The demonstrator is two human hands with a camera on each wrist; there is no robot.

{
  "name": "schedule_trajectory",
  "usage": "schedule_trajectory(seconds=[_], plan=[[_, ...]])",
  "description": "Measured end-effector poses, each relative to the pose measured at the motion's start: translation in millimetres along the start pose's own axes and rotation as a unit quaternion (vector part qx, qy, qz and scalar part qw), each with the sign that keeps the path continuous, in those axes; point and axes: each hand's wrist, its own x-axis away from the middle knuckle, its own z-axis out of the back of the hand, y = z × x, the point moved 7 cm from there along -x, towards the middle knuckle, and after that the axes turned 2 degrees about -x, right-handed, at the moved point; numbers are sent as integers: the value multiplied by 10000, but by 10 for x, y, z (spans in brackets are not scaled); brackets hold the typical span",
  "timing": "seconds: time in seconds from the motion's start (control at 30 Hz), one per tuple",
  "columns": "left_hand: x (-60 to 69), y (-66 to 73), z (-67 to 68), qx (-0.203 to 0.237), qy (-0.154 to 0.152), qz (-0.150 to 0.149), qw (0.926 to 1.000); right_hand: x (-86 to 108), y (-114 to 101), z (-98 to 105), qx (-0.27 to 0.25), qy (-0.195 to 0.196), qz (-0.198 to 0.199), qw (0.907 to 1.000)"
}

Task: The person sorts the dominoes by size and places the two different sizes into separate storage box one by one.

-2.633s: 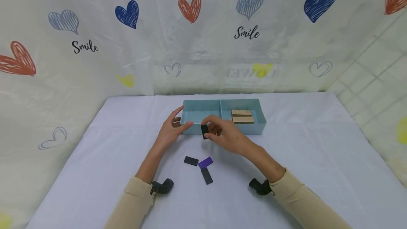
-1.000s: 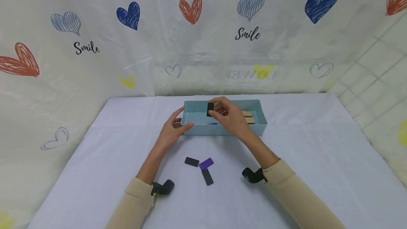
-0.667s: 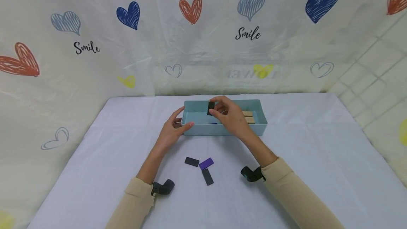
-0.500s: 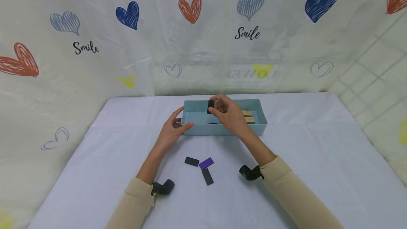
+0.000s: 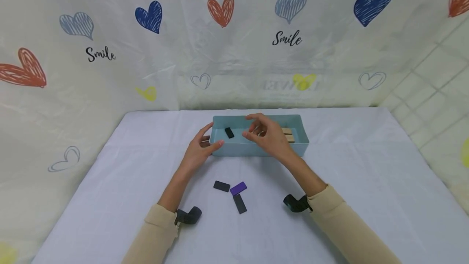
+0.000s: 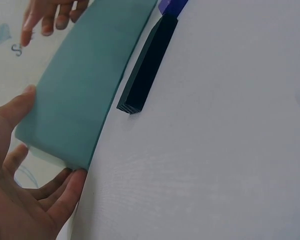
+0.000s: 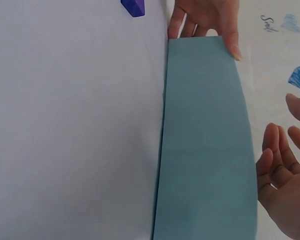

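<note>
A teal two-compartment box (image 5: 234, 149) stands near the back of the table. My left hand (image 5: 196, 152) holds its left end, thumb at the front rim and fingers round the end wall. Over the box hovers my right hand (image 5: 269, 135), thumb and forefinger parted with nothing between them. A small black rectangular block (image 5: 229, 133) is in the left compartment, slanted and apart from both hands. Wooden blocks (image 5: 289, 138) show in the right compartment, partly hidden by the right hand. The right wrist view shows the right hand (image 7: 287, 175) beside the box wall, fingers loosely bent.
In front of the box lie a black block (image 5: 221, 186), a purple block (image 5: 238, 188) and another black block (image 5: 239, 204), close together on the white tablecloth (image 5: 121, 199). A curtain printed with hearts (image 5: 221, 10) hangs behind the table.
My right hand carried the black block up over the box, then let it go into the left compartment; its fingers have parted. The left hand has stayed at the box's end.
</note>
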Motion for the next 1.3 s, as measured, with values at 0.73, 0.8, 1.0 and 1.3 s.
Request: schedule_trajectory(seconds=[0.73,0.8,1.0,1.3], plan=[[18,-3,6,-49,-22,-28,10000,374,-383,-122,552,-669,948,9917],[22,-6,1,-74,-19,-34,10000,401,-392,-125,542,-729,942,9914],[27,-6,-6,-81,-10,-119,9999,457,-391,-179,560,-1010,927,9890],[11,15,-5,-105,22,-128,9999,502,-420,-222,666,-1355,877,9846]])
